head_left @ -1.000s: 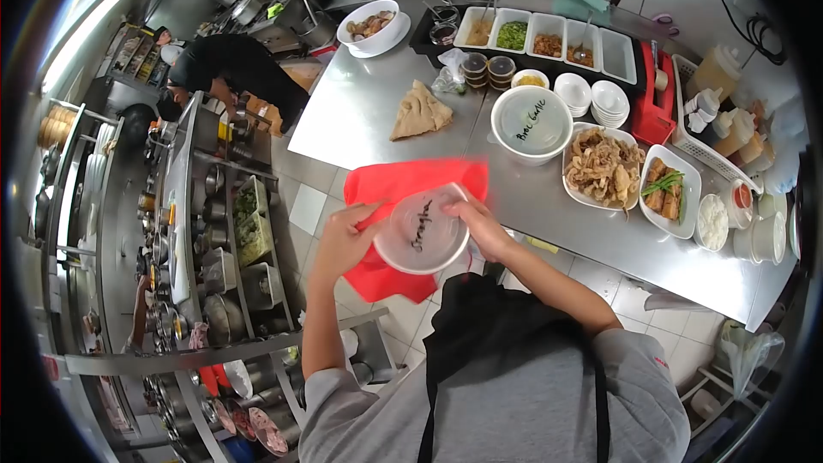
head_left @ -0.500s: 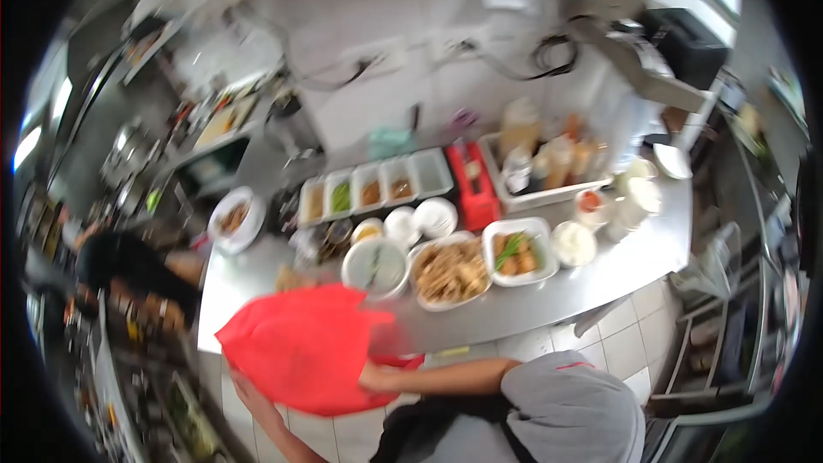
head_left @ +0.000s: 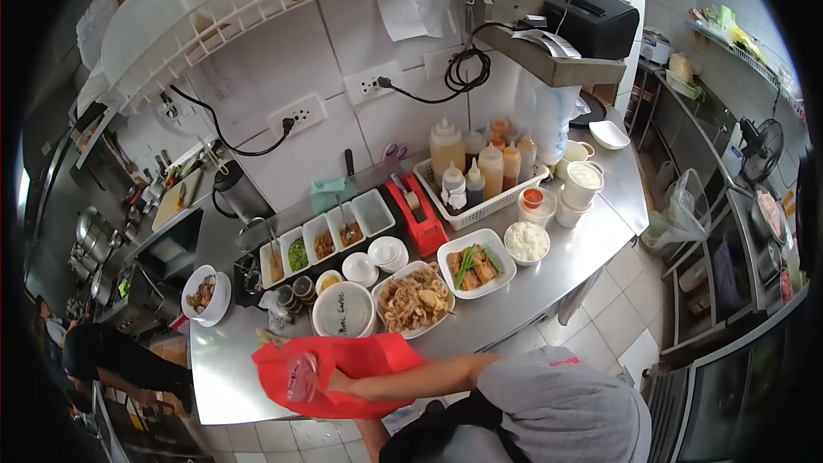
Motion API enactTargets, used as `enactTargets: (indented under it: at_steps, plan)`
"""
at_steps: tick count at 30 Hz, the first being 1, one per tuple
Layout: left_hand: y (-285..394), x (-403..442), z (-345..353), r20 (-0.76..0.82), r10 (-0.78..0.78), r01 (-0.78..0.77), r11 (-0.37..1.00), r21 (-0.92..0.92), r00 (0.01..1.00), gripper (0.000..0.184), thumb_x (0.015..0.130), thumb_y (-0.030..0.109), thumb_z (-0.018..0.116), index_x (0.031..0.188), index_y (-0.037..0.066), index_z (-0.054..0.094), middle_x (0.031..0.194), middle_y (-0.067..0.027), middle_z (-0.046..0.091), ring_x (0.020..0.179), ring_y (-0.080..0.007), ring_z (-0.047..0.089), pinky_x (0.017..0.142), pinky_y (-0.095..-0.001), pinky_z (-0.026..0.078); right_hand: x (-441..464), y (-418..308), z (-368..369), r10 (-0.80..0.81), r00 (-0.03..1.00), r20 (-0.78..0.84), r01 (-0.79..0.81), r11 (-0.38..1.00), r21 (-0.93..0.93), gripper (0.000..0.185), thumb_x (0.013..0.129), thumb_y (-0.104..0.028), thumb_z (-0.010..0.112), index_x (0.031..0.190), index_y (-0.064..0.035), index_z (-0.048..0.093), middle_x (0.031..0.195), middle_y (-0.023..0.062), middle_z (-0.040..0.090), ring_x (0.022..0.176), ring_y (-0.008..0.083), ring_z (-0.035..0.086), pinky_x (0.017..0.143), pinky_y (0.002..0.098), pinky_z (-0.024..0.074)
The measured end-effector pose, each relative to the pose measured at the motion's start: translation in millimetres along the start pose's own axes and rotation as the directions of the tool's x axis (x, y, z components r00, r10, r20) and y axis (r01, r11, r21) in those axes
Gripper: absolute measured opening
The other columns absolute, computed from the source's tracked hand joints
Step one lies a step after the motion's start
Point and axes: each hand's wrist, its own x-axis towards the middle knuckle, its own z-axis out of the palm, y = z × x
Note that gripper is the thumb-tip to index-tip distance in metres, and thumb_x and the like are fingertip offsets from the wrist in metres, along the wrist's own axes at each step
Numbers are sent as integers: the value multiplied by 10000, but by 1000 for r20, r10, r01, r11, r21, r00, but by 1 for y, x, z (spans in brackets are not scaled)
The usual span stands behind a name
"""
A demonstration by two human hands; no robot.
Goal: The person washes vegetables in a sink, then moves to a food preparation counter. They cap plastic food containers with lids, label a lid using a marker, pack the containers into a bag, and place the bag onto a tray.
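Tub (head_left: pixel 302 377) with faint writing sits against the red bag (head_left: pixel 381 356), low and left of centre in the frame; the right hand (head_left: pixel 339 381) meets its side, though whether those fingers grip it I cannot tell. Bringing tub and bag together looks like the step in hand, calling for a wide bag mouth. Left hand and its grip are hidden.

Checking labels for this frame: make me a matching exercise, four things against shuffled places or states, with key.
1. red bag
2. squeeze bottles
3. black printer
4. tub beside the fried food

A. on the metal shelf
B. marked with handwriting
C. by the right hand
D. in the white basket

Pairs: 1-C, 2-D, 3-A, 4-B
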Motion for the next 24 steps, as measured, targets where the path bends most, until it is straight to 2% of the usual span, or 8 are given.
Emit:
enactTargets:
  at_steps: [5,9,13,14,15,17,19,24]
  plan:
    - [-12,-11,-32,156,514,-496,857,-140,844,480,949,324,332,1354,70,279,1368,-122,321,1224,-231,356,997,-368,302,26,1,-24,-34,995,93,45,992,-118,336,864,-264,463,1087,-14,481,896,124,582,864,211,575,739,356,436]
    - [17,-55,-61,-150,209,-255,849,-463,967,482,948,307,347,1352,61,252,1378,-127,303,1228,-245,351,1004,-394,288,49,-16,-31,-57,950,308,149,947,-284,283,856,-247,471,980,-5,548,807,129,601,799,204,599,677,349,459]
    - [68,-95,-56,-618,543,-525,818,235,569,421,945,236,356,1303,24,300,1338,-135,347,1224,-236,353,995,-371,292,4,-133,-82,-82,793,604,321,898,-300,272,848,-231,478,873,3,615,718,135,621,734,198,622,614,341,483]
    - [85,-99,-46,-597,622,-489,778,395,507,389,941,194,361,1286,18,322,1318,-135,367,1217,-229,357,991,-354,294,-9,-184,-100,161,856,492,54,917,-395,325,855,-215,497,1087,0,572,931,116,642,788,176,625,612,280,487]
    - [94,-96,-39,-514,710,-483,704,520,481,368,925,151,384,1266,18,345,1299,-133,379,1204,-219,365,977,-341,309,20,-174,-124,-90,869,487,368,776,-512,278,839,-173,501,1031,4,594,903,97,650,737,159,624,606,284,487]
    - [121,-92,-17,-369,764,-509,634,582,529,305,864,45,465,1167,11,442,1223,-114,445,1140,-199,422,928,-314,354,75,-144,-151,-458,876,149,333,353,-874,237,784,-172,529,908,11,614,860,203,625,775,324,616,668,404,481]
    - [137,-73,-8,58,849,-645,353,678,525,230,818,23,513,1047,24,527,1077,-106,551,1048,-233,509,888,-328,392,113,-94,-178,-265,959,97,143,162,-976,240,772,-169,511,882,21,608,865,235,607,833,378,586,722,441,467]
    - [141,-20,6,441,360,-485,37,874,822,174,833,89,475,980,61,565,994,-98,575,927,-300,561,830,-366,438,136,-59,-185,19,994,108,104,126,-987,238,734,-139,502,877,18,611,929,230,601,872,373,584,757,425,468]
